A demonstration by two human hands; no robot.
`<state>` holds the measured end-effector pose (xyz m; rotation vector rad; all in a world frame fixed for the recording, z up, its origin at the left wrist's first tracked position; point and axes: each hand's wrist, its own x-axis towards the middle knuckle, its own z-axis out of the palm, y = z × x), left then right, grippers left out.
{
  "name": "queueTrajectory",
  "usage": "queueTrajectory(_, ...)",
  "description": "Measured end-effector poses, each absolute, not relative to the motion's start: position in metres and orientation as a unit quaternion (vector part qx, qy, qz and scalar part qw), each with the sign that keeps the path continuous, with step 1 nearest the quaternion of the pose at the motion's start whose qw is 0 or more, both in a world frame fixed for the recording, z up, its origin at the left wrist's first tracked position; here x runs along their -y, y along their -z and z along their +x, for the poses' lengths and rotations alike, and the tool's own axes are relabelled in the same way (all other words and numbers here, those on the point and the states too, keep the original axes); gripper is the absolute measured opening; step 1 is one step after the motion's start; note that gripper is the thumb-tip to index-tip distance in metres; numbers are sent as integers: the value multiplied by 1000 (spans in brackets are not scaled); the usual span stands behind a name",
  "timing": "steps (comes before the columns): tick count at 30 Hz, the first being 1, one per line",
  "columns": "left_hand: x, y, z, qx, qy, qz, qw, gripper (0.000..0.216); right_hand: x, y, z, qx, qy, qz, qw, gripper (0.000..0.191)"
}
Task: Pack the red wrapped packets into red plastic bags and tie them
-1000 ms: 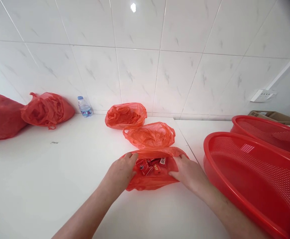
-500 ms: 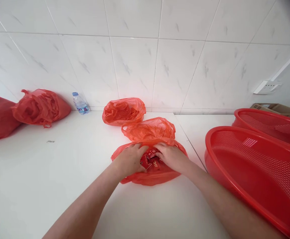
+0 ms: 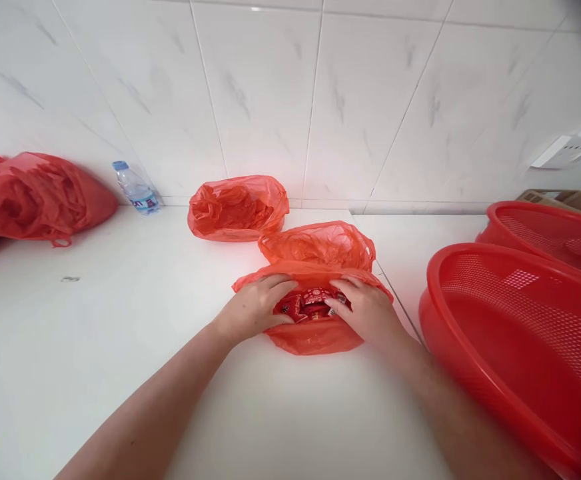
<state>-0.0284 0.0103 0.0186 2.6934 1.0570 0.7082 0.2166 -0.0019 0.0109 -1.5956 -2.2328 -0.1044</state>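
A red plastic bag (image 3: pixel 315 339) lies on the white table with its mouth spread open. Several small red printed packets (image 3: pixel 315 298) show inside it. My left hand (image 3: pixel 258 305) reaches into the left side of the mouth, thumb and fingers apart. On the right side, my right hand (image 3: pixel 363 303) is also in the mouth, its thumb near the packets and its fingers by the far rim. Both hands touch the bag; neither appears closed round anything. Some fingertips are hidden in the plastic.
Behind are two open red bags, one nearer (image 3: pixel 320 243) and one farther (image 3: pixel 238 210). A full red bag (image 3: pixel 45 193) and a water bottle (image 3: pixel 138 190) stand left by the tiled wall. Red mesh baskets, a front one (image 3: pixel 500 347) and a rear one (image 3: pixel 560 233), sit right.
The view has tilted down and shifted. My hands have moved slightly apart at the bag's mouth, and the mouth is stretched wider sideways. The packets stay inside.
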Motion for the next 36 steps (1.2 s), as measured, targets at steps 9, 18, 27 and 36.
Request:
queueTrajectory(9, 19, -5, -28, -490, -229, 834, 111, 67, 14, -5, 202, 861, 20, -478, 171, 52)
queueTrajectory(18, 21, -13, -23, -531, -224, 803, 154, 45, 3, -4, 210, 834, -55, -513, 196, 58)
queueTrajectory(27, 15, -45, -15, -588, -350, 665, 300, 39, 10, -14, 199, 798, -106, -461, 374, 30)
queueTrajectory(36, 10, -28, -16, -437, -467, 414, 648, 25, -6, 1, 197, 786, -188, -529, 259, 31)
